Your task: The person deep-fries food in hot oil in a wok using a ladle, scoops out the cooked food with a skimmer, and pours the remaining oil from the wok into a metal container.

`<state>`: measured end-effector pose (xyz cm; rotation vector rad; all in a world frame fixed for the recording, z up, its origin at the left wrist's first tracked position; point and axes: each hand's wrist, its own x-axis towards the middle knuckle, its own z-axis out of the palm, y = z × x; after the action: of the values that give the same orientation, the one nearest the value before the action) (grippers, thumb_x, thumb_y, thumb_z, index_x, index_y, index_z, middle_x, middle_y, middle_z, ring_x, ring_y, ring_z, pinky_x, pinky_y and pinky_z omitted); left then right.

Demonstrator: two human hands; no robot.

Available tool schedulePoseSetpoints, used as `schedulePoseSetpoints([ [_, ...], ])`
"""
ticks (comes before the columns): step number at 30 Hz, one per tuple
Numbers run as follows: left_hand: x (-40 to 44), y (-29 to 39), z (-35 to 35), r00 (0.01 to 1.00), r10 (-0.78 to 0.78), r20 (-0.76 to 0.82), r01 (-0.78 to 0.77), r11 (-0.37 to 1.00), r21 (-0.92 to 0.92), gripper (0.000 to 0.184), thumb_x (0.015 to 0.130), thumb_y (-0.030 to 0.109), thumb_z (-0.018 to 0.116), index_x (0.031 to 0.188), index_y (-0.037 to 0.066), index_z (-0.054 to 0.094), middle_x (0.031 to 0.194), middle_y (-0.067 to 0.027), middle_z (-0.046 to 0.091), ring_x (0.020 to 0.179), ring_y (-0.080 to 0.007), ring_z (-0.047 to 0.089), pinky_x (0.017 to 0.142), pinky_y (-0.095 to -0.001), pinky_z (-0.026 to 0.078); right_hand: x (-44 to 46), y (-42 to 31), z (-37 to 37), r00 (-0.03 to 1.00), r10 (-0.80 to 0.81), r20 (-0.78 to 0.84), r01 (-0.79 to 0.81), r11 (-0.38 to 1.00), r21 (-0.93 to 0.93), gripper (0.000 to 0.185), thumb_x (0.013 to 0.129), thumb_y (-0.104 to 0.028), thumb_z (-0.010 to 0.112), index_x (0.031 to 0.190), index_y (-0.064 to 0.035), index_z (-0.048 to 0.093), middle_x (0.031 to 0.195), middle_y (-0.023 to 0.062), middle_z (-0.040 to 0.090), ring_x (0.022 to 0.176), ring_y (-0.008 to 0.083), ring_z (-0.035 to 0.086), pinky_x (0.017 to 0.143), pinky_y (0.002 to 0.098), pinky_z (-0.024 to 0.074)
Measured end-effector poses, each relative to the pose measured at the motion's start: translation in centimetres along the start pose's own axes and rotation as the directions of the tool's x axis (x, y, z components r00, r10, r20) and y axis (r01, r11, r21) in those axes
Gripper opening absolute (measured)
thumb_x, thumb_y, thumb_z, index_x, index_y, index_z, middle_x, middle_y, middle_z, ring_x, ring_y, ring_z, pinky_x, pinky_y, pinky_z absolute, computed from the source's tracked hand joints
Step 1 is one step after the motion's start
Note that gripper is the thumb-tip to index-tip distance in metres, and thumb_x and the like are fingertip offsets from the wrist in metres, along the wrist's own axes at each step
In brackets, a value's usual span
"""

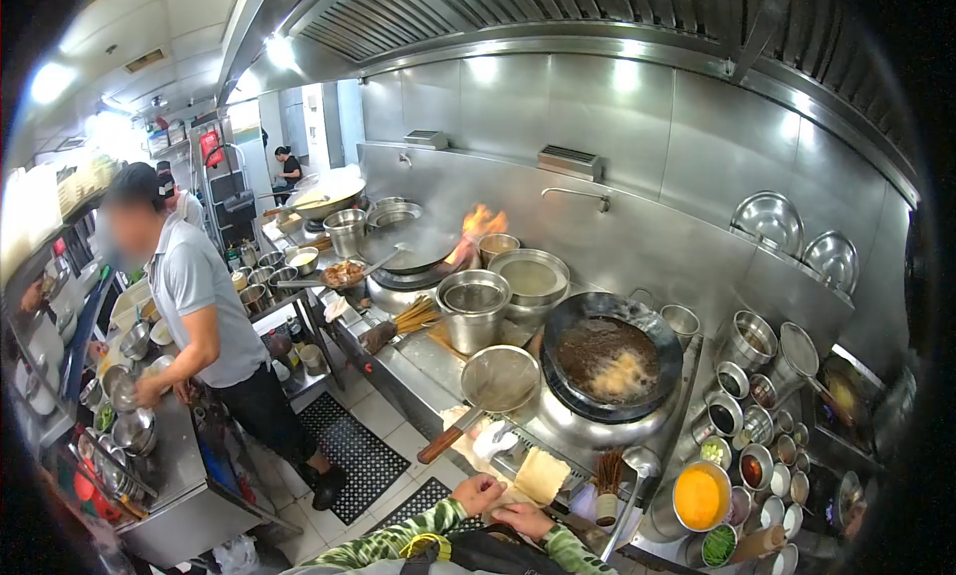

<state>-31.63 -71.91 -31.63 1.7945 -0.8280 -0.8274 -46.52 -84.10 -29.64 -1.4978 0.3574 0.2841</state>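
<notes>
Both forearms come up from the bottom of the view in green, leaf-patterned sleeves. The left forearm (393,533) is the longer in sight, slanting up and inward; the right forearm (571,552) shows only briefly, angled inward from the other side. The hands meet near each other by the near edge of the stove counter (410,379), in front of the dark-clad torso (488,553). The left hand (480,492) is bare, its fingers curled in. The right hand (524,520), also bare, sits slightly lower, back upward, fingers bent toward the left. Their grip is too small to make out.
</notes>
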Motion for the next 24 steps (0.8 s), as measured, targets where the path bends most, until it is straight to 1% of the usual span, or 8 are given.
schedulePoseSetpoints([
  [3, -2.5, 3.9, -0.9, 0.978, 0.118, 0.169, -0.068, 0.958, -0.277, 0.035, 0.095, 0.036, 0.057, 0.106, 0.002, 0.062, 0.09, -0.0024, 0.064, 0.077, -0.0102, 0.058, 0.067, -0.0265, 0.048, -0.4, -1.1, 0.7, 0.981, -0.161, 0.111, 0.127, 0.956, 0.266, 0.028, 0.096, -0.02, 0.059, 0.114, 0.0011, 0.063, 0.1, 0.0047, 0.066, 0.097, 0.0125, 0.061, 0.088, 0.0254, 0.0484],
  [7, -5.2, 7.9, -0.7, 0.867, 0.348, 0.356, -0.079, 0.803, -0.591, 0.046, 0.099, 0.035, 0.046, 0.13, 0.001, 0.049, 0.112, -0.0075, 0.06, 0.091, -0.0116, 0.057, 0.08, -0.0269, 0.047, -4.5, -8.3, 3.3, 0.933, -0.358, 0.033, 0.32, 0.87, 0.375, 0.021, 0.093, -0.01, 0.059, 0.11, 0.0017, 0.062, 0.096, 0.0084, 0.066, 0.093, 0.0166, 0.062, 0.084, 0.0299, 0.0512],
  [10, -6.5, 9.6, -0.4, 0.83, 0.397, 0.39, -0.055, 0.756, -0.653, 0.049, 0.098, 0.036, 0.047, 0.13, 0.0, 0.048, 0.113, -0.01, 0.059, 0.094, -0.0141, 0.056, 0.082, -0.0286, 0.046, -4.5, -7.5, 2.6, 0.896, -0.387, 0.216, 0.226, 0.818, 0.529, 0.025, 0.093, -0.018, 0.057, 0.108, 0.0015, 0.061, 0.085, 0.0107, 0.063, 0.082, 0.022, 0.064, 0.076, 0.0346, 0.0516],
  [14, -6.8, 10.1, 0.0, 0.832, 0.406, 0.378, -0.046, 0.729, -0.683, 0.052, 0.097, 0.038, 0.047, 0.13, -0.002, 0.047, 0.114, -0.0133, 0.058, 0.098, -0.0174, 0.056, 0.086, -0.0309, 0.045, -4.4, -6.8, 4.8, 0.872, -0.439, 0.216, 0.107, 0.601, 0.792, 0.049, 0.091, -0.05, 0.053, 0.074, -0.0035, 0.057, 0.072, 0.0102, 0.058, 0.071, 0.0288, 0.061, 0.069, 0.0403, 0.0497],
  [17, -6.9, 10.3, -0.1, 0.841, 0.404, 0.361, -0.052, 0.722, -0.69, 0.055, 0.095, 0.039, 0.048, 0.13, -0.003, 0.046, 0.115, -0.0158, 0.057, 0.101, -0.0199, 0.055, 0.089, -0.0327, 0.044, -3.8, -7.5, 4.5, 0.72, -0.622, 0.308, 0.086, 0.52, 0.85, 0.035, 0.096, -0.036, 0.046, 0.097, -0.0078, 0.067, 0.086, 0.0091, 0.067, 0.07, 0.0227, 0.061, 0.078, 0.0365, 0.0494],
  [20, -7.3, 10.3, 0.2, 0.848, 0.386, 0.362, -0.022, 0.709, -0.704, 0.057, 0.094, 0.041, 0.048, 0.129, -0.004, 0.045, 0.116, -0.0183, 0.056, 0.104, -0.0224, 0.055, 0.091, -0.0344, 0.043, 4.3, 2.1, 6.7, 0.437, -0.891, 0.124, 0.474, 0.345, 0.81, 0.035, 0.096, -0.03, 0.043, 0.129, -0.0306, 0.055, 0.084, 0.0004, 0.069, 0.063, 0.0172, 0.06, 0.079, 0.026, 0.0446],
  [22, -7.3, 10.1, 0.0, 0.848, 0.38, 0.37, -0.004, 0.702, -0.712, 0.059, 0.093, 0.042, 0.048, 0.129, -0.005, 0.044, 0.117, -0.02, 0.056, 0.106, -0.0241, 0.055, 0.093, -0.0356, 0.042, 4.2, 2.3, 8.8, 0.584, -0.811, -0.036, 0.677, 0.463, 0.572, 0.03, 0.097, -0.031, 0.043, 0.122, -0.0233, 0.057, 0.081, 0.0015, 0.067, 0.063, 0.0183, 0.061, 0.074, 0.0255, 0.0453],
  [24, -7.8, 9.8, 0.3, 0.853, 0.374, 0.364, 0.021, 0.672, -0.74, 0.061, 0.093, 0.043, 0.049, 0.129, -0.005, 0.043, 0.118, -0.0216, 0.055, 0.107, -0.0257, 0.054, 0.095, -0.0367, 0.041, 2.0, 1.9, 9.7, 0.717, -0.65, -0.251, 0.696, 0.648, 0.31, 0.03, 0.097, -0.032, 0.043, 0.116, -0.016, 0.06, 0.078, 0.0026, 0.066, 0.063, 0.0194, 0.062, 0.07, 0.025, 0.046],
])
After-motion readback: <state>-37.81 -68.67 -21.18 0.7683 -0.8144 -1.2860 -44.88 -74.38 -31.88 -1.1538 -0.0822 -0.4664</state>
